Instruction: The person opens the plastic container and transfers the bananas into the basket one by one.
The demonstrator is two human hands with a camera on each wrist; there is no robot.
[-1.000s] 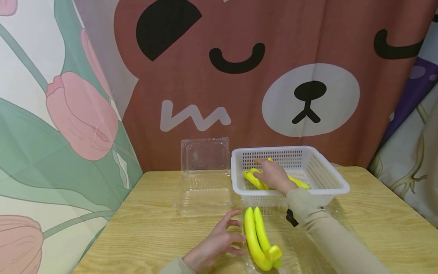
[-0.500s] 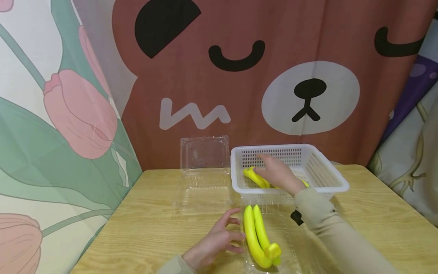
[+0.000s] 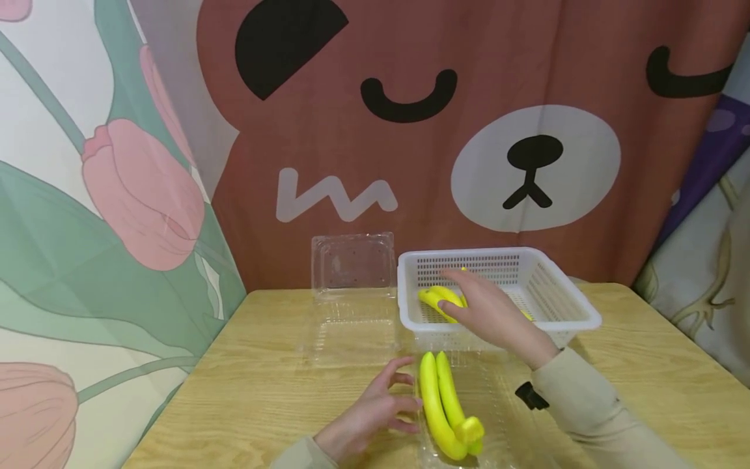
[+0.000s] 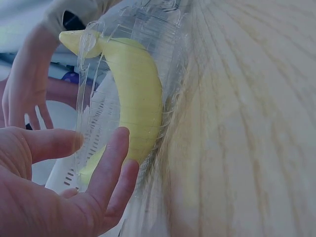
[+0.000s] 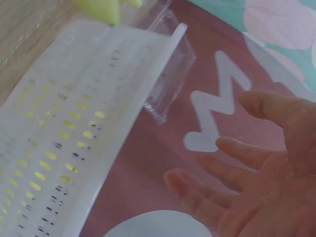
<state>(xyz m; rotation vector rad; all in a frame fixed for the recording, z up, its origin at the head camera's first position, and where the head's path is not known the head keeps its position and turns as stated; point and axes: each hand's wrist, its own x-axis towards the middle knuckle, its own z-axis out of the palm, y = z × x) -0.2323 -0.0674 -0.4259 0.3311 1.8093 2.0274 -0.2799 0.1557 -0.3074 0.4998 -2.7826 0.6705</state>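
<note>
Two yellow bananas lie side by side in a clear plastic container at the table's near side. My left hand is at this container's left wall, fingers spread and loosely bent, fingertips right at the plastic. In the left wrist view, thumb and fingers overlap the see-through wall. Over the front rim of a white basket hovers my right hand, holding nothing. Its fingers are spread in the right wrist view. More bananas lie in the basket, partly hidden behind that hand.
Left of the basket, a second clear container stands with its lid raised. All this sits on a wooden table. A curtain with a bear print hangs behind the table.
My right hand has drawn back from inside the basket, toward me and to the right. My left hand and the two bananas beside it have stayed in place.
</note>
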